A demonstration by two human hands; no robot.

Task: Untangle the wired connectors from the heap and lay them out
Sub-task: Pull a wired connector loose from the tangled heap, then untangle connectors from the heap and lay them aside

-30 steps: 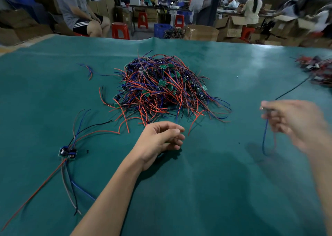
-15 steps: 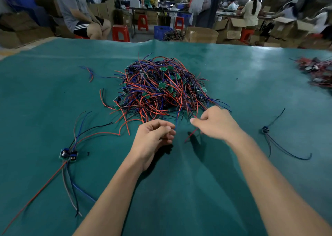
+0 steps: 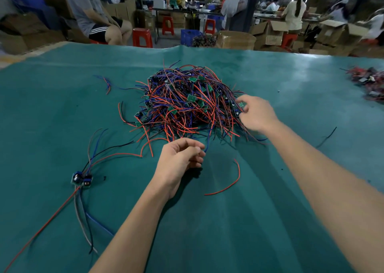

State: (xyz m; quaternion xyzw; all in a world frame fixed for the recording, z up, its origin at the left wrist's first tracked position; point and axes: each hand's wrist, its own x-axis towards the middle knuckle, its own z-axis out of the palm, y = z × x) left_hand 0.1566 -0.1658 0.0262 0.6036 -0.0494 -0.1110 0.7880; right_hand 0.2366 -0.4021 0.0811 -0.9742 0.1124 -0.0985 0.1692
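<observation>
Snags are the likeliest trouble at this sorting tabletop (image 3: 270, 220): the heap (image 3: 187, 104) of red, blue and black leads is densely knotted, and a firm pull from either hand could drag several neighbouring boards along or scatter the pile, judging by how tightly the wires cross. The right hand (image 3: 256, 113) reaches into the heap's right edge, its fingers (image 3: 242, 99) curled around a small green board there. The left hand (image 3: 179, 160) hovers just in front of the heap, palm turned inward, fingertips pinching the end of a blue wire (image 3: 207, 141) that runs back into the tangle. Two connectors already laid out (image 3: 82, 179) sit well to the left; a loose red wire (image 3: 230, 184) lies between the forearms.
</observation>
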